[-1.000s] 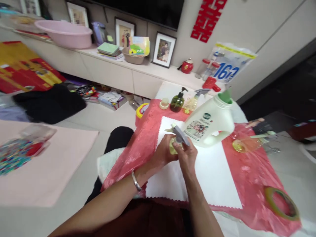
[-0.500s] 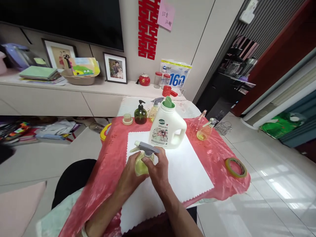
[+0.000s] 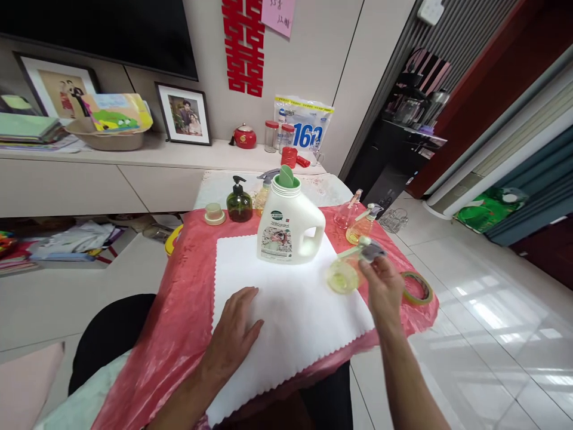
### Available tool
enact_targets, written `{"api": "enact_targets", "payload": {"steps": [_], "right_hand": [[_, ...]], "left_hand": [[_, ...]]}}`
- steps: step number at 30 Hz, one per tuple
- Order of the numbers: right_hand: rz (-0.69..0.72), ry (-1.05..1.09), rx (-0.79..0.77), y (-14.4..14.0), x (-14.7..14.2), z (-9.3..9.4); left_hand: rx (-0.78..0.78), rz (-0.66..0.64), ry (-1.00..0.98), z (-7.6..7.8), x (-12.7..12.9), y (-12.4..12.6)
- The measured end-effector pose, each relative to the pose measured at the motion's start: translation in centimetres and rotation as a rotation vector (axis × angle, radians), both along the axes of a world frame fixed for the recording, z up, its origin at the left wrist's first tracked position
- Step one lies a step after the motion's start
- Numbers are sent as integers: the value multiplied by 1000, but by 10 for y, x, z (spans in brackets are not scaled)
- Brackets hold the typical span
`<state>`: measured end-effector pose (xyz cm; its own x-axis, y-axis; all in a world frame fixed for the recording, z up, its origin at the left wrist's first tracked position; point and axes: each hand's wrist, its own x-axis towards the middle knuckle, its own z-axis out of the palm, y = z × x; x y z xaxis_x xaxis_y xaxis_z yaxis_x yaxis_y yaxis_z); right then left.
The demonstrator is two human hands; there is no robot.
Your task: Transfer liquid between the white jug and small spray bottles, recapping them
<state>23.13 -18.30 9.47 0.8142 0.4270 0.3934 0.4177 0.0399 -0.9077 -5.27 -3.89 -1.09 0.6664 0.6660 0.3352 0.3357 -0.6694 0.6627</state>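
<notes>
My right hand [image 3: 382,286] grips a spray bottle [image 3: 344,278] by its grey head; its clear body with yellowish liquid is tilted and slightly blurred over the right part of a white cloth [image 3: 286,316]. Fingers apart, my left hand [image 3: 237,325] rests over the cloth's left side and holds nothing. A large white detergent jug [image 3: 286,236] with a green spout stands uncapped at the cloth's back edge. Beyond my right hand stand another spray bottle [image 3: 360,227] with yellow liquid and a pink spray bottle [image 3: 347,214].
Behind the jug are a green pump bottle [image 3: 239,205], a pale cap [image 3: 215,214] and a partly hidden spray bottle [image 3: 261,197]. A tape roll [image 3: 418,289] lies at the right on the red plastic cover [image 3: 188,269]. A low cabinet [image 3: 179,158] runs along the wall.
My left hand has let go of the spray bottle and lies over the cloth. My right hand has carried the bottle to the right and tilted it. The view has shifted somewhat.
</notes>
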Motion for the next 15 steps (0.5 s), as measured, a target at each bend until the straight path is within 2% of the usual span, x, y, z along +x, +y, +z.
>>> {"api": "enact_targets", "payload": {"steps": [4, 8, 12, 15], "right_hand": [[-102, -11, 31, -17, 68, 2], [-170, -24, 44, -18, 124, -8], [-223, -34, 7, -13, 156, -24], [-261, -31, -61, -12, 162, -30]], "left_hand": [[39, -4, -2, -4, 1, -4], [36, 26, 0, -2, 1, -6], [7, 63, -12, -1, 2, -6], [-33, 84, -42, 1, 0, -8]]}}
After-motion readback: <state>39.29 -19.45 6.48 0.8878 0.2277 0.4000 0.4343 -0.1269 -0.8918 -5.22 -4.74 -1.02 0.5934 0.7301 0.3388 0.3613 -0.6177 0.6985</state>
